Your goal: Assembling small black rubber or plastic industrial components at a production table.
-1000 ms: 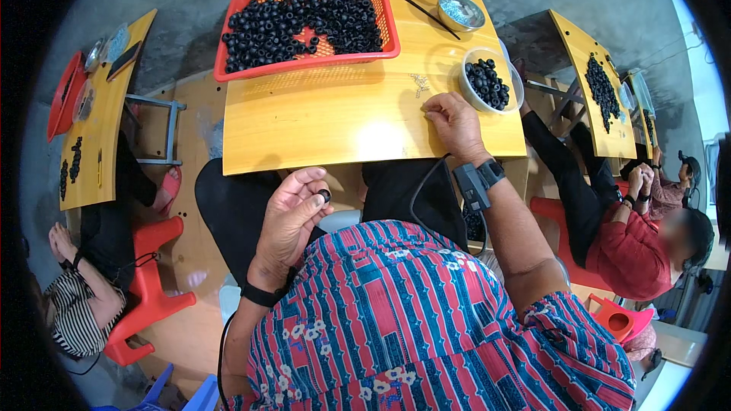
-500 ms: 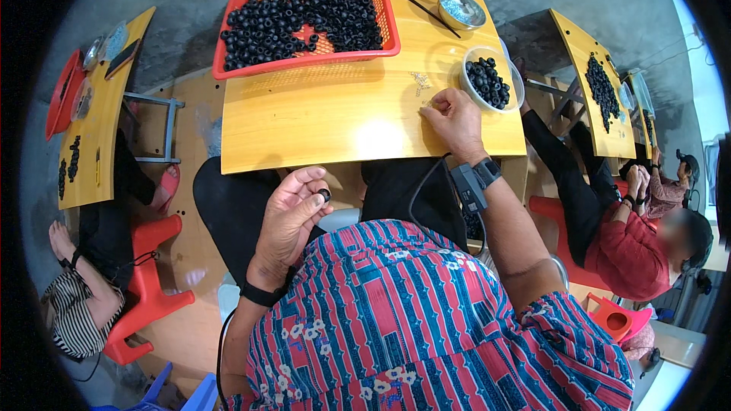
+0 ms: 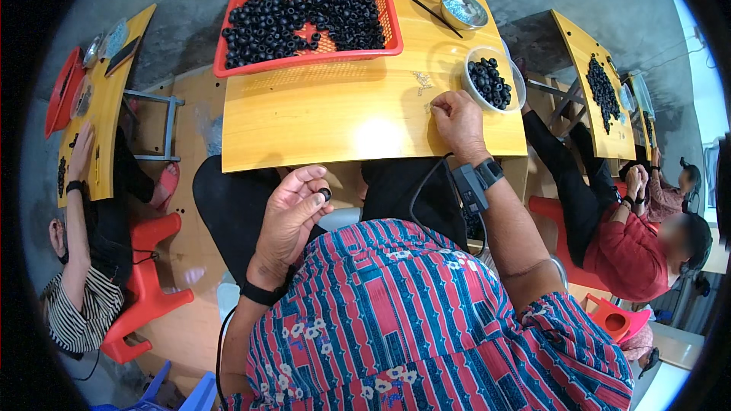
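Note:
Just off the table's near edge, my left hand (image 3: 291,213) pinches a small black bead-like part (image 3: 326,194) with a hole in it between thumb and fingers. My right hand (image 3: 461,125) rests at the tabletop with thumb and fingertips pressed together; whatever may be between them is too small to make out. Beside those fingertips lie several tiny pale pieces (image 3: 421,80). Right behind that hand stands a clear round tub (image 3: 520,85) with many black parts (image 3: 489,84) like the one in my left hand.
A red mesh basket (image 3: 392,23) heaped with black parts sits at the far left of the yellow table (image 3: 304,122). A metal bowl (image 3: 464,9) of small pale bits and a thin dark rod (image 3: 426,7) lie far right. Co-workers sit at tables on both sides.
My right hand has shifted slightly to the right and nearer, away from the tiny pieces. The left hand stays put. The co-worker at left has reached a hand onto their table.

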Demonstrator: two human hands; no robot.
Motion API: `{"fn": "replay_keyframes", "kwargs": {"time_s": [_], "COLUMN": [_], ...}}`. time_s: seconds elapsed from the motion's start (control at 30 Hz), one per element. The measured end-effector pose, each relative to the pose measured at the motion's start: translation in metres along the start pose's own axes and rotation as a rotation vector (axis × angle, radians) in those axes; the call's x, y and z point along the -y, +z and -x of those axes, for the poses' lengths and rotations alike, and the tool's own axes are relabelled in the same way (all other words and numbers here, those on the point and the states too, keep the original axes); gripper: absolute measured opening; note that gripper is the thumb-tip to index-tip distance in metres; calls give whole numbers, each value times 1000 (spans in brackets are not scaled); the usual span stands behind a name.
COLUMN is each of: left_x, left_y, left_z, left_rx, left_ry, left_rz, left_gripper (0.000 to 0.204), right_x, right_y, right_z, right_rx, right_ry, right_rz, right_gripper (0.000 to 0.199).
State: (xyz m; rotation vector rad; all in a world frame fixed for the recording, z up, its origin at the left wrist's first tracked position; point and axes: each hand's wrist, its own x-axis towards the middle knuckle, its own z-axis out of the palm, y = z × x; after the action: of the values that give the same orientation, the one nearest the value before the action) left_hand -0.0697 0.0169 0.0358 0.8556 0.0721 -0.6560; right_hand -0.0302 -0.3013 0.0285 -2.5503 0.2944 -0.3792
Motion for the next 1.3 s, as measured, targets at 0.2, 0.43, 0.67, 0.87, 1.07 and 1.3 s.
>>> {"fn": "replay_keyframes", "kwargs": {"time_s": [0.2,0.43,0.67,0.87,1.07,1.3], "left_x": [0,1,-1,0,0,-1], "left_y": [1,1,1,-2,-2,-3], "left_z": [1,0,1,0,2,0], "left_rx": [3,12,8,9,-15,-6], "left_ry": [-3,5,1,-4,-6,-13], "left_rz": [6,-4,-3,-14,-4,-1], "left_gripper": [35,34,34,35,34,34], "right_x": [-1,0,-2,10,-1,6], "right_y": [2,4,0,-3,0,0], "right_z": [2,2,0,-4,1,3], "right_rx": [-6,71,-30,-58,-75,27], "right_ry": [-108,-111,-167,-256,-130,-54], "right_rz": [211,286,100,0,-17,-78], "right_gripper": [6,7,7,6,6,11]}}
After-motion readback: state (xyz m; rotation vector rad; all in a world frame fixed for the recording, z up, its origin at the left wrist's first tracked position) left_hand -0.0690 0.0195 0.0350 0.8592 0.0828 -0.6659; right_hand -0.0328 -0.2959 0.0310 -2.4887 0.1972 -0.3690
